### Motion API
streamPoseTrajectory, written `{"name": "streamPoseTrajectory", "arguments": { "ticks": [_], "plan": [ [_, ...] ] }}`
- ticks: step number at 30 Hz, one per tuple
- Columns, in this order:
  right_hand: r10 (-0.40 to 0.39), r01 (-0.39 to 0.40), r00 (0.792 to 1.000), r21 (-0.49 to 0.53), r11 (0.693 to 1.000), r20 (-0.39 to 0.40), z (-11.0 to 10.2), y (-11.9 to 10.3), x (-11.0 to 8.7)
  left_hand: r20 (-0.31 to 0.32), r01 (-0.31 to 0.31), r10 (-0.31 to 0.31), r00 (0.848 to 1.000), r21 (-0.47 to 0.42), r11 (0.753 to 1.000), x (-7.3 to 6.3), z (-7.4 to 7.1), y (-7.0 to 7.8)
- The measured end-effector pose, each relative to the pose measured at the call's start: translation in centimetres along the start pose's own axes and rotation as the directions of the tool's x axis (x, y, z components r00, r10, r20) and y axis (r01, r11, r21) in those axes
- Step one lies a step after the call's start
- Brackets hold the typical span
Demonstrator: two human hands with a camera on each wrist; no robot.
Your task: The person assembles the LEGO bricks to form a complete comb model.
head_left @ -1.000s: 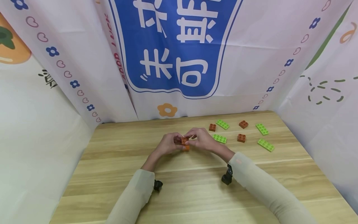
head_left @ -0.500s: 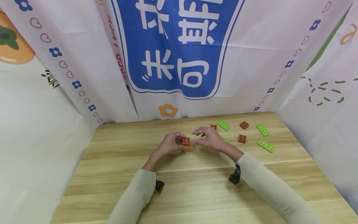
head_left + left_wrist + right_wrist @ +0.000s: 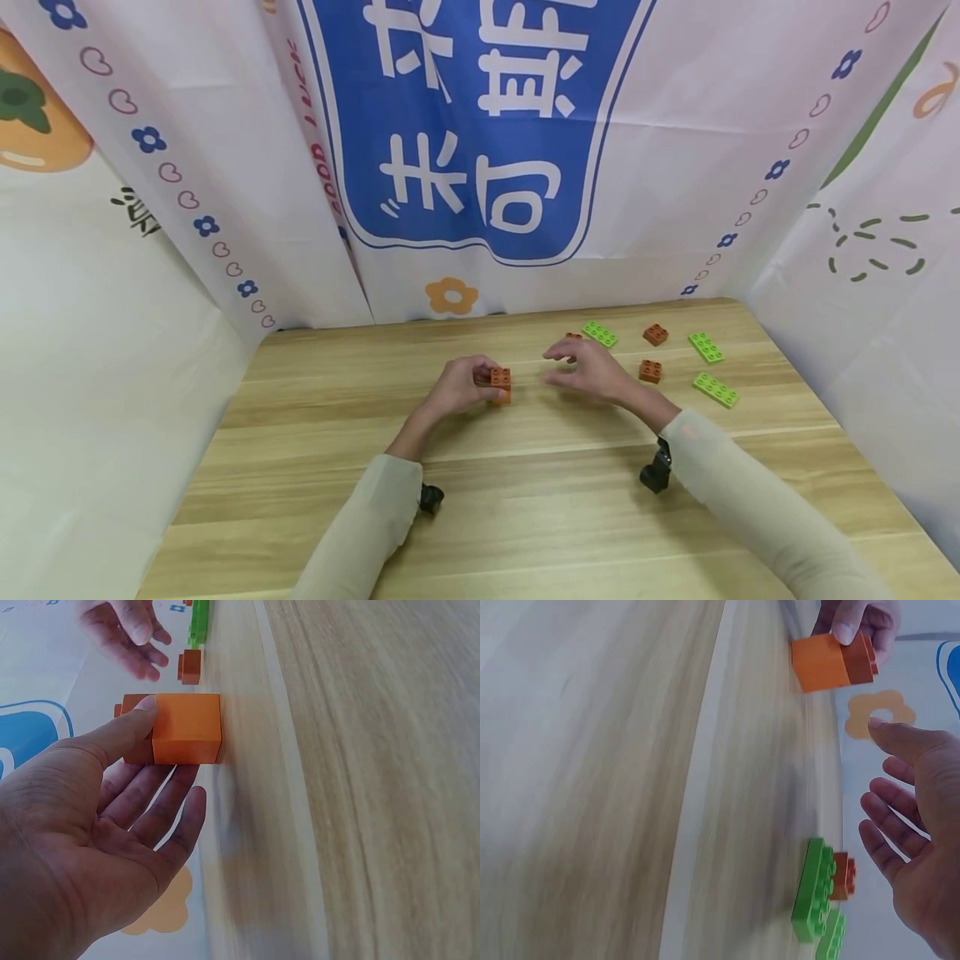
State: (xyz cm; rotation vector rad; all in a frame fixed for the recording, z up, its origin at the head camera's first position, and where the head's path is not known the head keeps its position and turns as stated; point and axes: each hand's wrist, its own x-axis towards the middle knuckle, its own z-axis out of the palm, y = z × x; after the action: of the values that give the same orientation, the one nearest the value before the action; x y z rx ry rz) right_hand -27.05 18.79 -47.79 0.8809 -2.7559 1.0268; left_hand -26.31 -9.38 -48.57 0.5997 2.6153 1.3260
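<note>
A small stack of toy bricks stands upright on the table, a studded reddish-brown brick (image 3: 500,376) on top of a taller bright orange block (image 3: 187,724). My left hand (image 3: 457,385) pinches the stack from the left, thumb on the near face at the seam and fingers behind. To the right of the stack, my right hand (image 3: 592,371) hangs over the table with thumb and fingers apart and nothing between them. It hides most of a green brick, which the right wrist view shows as a flat green brick (image 3: 811,892) beside a brown brick (image 3: 843,875).
Brown bricks (image 3: 650,371) and flat green bricks (image 3: 716,389) lie scattered at the table's back right, several in all. A printed cloth (image 3: 405,283) hangs along the back edge of the wooden table (image 3: 480,508), with white cloth on both sides.
My right hand has let go of the brown brick on top of the stack and moved away to the right, fingers spreading. My left hand keeps its hold on the stack.
</note>
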Motion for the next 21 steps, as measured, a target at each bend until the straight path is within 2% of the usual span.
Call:
{"name": "streamPoseTrajectory", "arguments": {
  "ticks": [6,14,21],
  "plan": [
    [0.000,0.001,1.000,-0.064,0.998,0.008,-0.8,1.0,-0.6,-0.011,0.013,-0.013,1.000,-0.005,1.000,-0.1,-0.1,0.1],
    [0.057,-0.055,0.998,-0.093,0.994,0.021,-1.6,2.3,-1.6,-0.022,0.034,-0.035,0.999,-0.031,0.999,-0.2,-0.1,0.2],
    [0.061,-0.060,0.998,-0.125,0.990,0.007,-2.0,3.5,-2.2,-0.019,0.053,-0.053,0.998,-0.031,0.998,-0.2,0.0,-0.1]
  ]
}}
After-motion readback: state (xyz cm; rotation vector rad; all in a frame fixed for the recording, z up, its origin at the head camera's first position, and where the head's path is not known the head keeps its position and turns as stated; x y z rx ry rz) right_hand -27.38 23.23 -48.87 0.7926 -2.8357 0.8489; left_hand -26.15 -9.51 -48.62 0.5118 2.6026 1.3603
